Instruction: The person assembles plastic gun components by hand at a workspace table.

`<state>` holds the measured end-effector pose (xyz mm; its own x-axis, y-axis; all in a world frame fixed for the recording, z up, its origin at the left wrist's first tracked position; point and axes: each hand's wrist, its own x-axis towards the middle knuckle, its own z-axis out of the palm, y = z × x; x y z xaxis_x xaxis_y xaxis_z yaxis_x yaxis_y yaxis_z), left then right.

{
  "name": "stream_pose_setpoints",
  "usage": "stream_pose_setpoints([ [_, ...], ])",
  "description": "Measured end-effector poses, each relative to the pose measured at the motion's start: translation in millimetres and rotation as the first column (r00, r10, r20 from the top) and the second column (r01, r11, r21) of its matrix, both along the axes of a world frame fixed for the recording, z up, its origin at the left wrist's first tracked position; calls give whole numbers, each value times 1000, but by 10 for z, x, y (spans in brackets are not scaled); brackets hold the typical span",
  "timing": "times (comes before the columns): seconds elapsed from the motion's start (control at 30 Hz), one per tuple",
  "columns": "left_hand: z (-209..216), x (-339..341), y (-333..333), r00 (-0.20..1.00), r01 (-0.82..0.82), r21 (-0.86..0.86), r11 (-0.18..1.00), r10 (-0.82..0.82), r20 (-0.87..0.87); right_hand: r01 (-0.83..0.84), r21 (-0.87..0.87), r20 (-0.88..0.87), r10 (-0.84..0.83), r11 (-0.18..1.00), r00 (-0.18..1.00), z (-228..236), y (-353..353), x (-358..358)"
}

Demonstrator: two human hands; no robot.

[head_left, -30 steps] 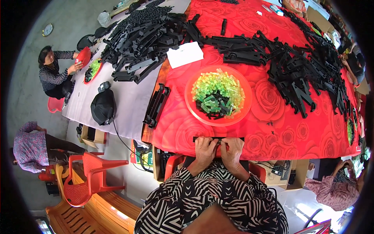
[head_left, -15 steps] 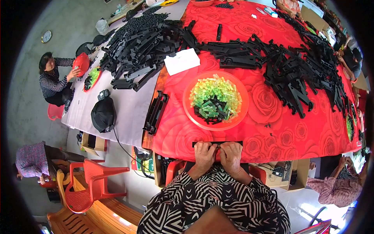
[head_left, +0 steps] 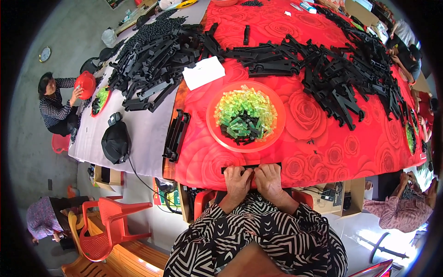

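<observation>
A long black plastic strip [head_left: 251, 165] lies crosswise at the near edge of the red-covered table. My left hand [head_left: 237, 179] grips it left of its middle with curled fingers. Close beside it, my right hand [head_left: 269, 178] is closed on the same strip. Both thumbs meet near the strip's centre; any small piece between them is hidden. Just beyond my hands sits a round red basin [head_left: 213, 138] holding yellow-green translucent pieces [head_left: 249, 102] and small black pieces [head_left: 248, 134].
Long black plastic parts [head_left: 330, 78] are heaped across the far table, with another pile [head_left: 152, 64] at left. A white paper [head_left: 204, 74], a black part [head_left: 176, 136] and a black cap [head_left: 115, 142] lie nearer. A co-worker [head_left: 57, 106] holds a red bowl [head_left: 86, 84]. Red chair [head_left: 113, 221] at lower left.
The view has shifted slightly, so table things appear further left. Both my hands stay on the black strip. At lower left, the bent-over person has moved a little.
</observation>
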<state>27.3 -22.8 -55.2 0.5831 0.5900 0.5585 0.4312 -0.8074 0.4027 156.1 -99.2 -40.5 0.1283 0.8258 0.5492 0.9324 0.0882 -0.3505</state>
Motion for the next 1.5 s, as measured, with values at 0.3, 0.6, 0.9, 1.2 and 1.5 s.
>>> stream_pose_setpoints([
  [0.3, 15, -6, 28, 999, -7, 53, 999, 9, -43, -19, -17, 54, 20, 1000, 998, -54, 47, 31],
  [0.6, 14, -9, 31, 999, 13, 54, 998, -10, -49, -25, 29, 105, 21, 999, 994, 36, 40, -43],
  [0.9, -56, -40, 74, 999, 27, 73, 997, -23, -47, -100, -24, 176, 103, 995, 979, 50, 92, 8],
  [1.2, -109, -79, 59, 996, 35, 100, 994, -26, -89, -198, -41, 161, 202, 979, 966, -30, 85, 63],
  [1.5, 16, -66, 85, 996, 64, 88, 994, -58, -69, -170, 118, -29, 174, 978, 984, 37, 1, 178],
])
